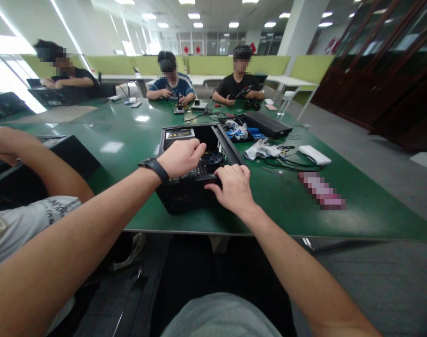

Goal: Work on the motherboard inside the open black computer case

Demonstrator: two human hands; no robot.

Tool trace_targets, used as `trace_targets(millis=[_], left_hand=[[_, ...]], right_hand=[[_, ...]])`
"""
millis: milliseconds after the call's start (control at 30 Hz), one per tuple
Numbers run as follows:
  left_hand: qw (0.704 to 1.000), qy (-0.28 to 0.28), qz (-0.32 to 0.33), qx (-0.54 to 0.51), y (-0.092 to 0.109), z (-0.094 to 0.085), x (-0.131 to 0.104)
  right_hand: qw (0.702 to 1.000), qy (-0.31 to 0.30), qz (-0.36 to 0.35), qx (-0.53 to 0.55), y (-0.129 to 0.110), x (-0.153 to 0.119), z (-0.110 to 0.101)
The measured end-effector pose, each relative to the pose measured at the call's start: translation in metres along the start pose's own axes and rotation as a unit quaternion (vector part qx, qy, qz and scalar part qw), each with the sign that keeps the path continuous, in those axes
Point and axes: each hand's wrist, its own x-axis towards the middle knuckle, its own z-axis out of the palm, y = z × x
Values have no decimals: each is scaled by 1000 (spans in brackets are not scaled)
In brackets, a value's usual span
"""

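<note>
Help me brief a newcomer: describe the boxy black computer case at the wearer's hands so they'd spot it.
On the broad green table, by the near edge, sits the open-topped black computer case. Unlike the dark case behind another person's arm at left, it has the wearer's bare right hand on its near rim.

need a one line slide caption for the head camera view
Left hand curled over an open black computer case, right hand on its near edge, at a green table.
</note>
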Motion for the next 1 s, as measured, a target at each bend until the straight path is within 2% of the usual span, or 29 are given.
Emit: trace_targets(millis=[200,333,433,533,633,733,900,1000], left_hand=[[997,39,-44,-43,-13,2,-6],[994,48,-61,-74,-21,7,-11],[993,47,-68,-86,-25,11,-15],[991,45,-81,-98,-29,13,-18],[988,55,-91,-110,-33,12,-19],[987,68,-90,-117,-37,7,-19],[983,78,-99,-132,-35,-5,-16],[986,49,-94,-131,-28,-7,-9]], right_hand=[[999,-18,16,-31,26,86,53],[997,-39,32,-55,40,139,79],[996,-52,41,-67,46,167,91],[995,-57,42,-74,48,179,97],[995,-58,35,-74,47,177,96],[996,-52,28,-67,40,161,91],[999,-18,24,-41,16,110,67],[1000,0,19,-24,3,68,44]])
